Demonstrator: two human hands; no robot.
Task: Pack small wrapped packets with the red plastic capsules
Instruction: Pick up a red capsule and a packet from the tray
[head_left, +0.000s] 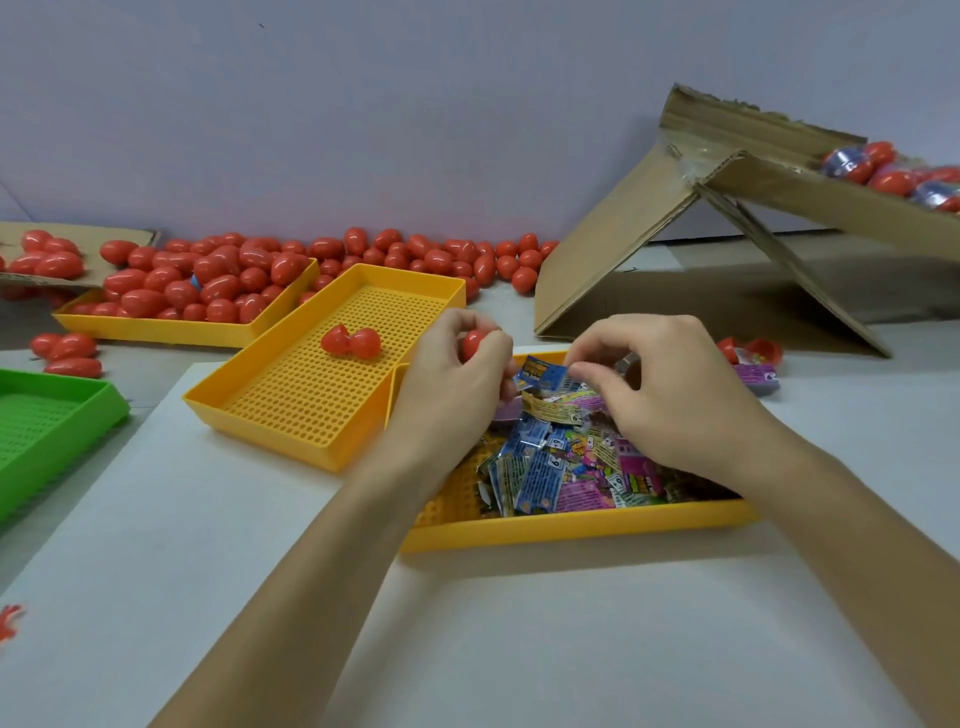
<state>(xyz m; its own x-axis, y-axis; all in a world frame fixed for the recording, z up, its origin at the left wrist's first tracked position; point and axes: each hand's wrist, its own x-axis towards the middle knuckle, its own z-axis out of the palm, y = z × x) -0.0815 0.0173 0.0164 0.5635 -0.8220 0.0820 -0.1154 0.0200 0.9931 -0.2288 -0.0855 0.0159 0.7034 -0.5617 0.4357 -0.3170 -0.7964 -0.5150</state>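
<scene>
the left hand (457, 364) sits just past centre, fingers curled round a red capsule (475, 344) that shows between thumb and forefinger. the right hand (660, 395) is at about 3 o'clock from it, thumb and forefinger pinching the edge of a small blue wrapped packet (540, 375) lifted above the heap. both hands hover over the packet tray (571, 530), a yellow perforated tray at centre holding a loose pile of packets (566, 457) in blue, pink, yellow and purple wrappers.

touching that tray at its 10 o'clock corner lies a second yellow tray (291, 405), angled, with one opened capsule (350, 343) lying in it, its two halves side by side. further out at 10 o'clock a third yellow tray (156, 327) is heaped with closed capsules (197, 280), and more loose capsules (441, 257) are strewn along the wall at 12 o'clock and on a cardboard sheet (93, 239) at the far left. a green tray (57, 415) lies at 9 o'clock, cut by the frame edge.

at 2 o'clock a cardboard box (779, 176) stands tilted with its flap (613, 260) propped on the desk (519, 649); filled capsules (893, 171) show inside. beside the right hand, at 3 o'clock, a purple packet (758, 375) and another open capsule (761, 351) rest on the desk.
</scene>
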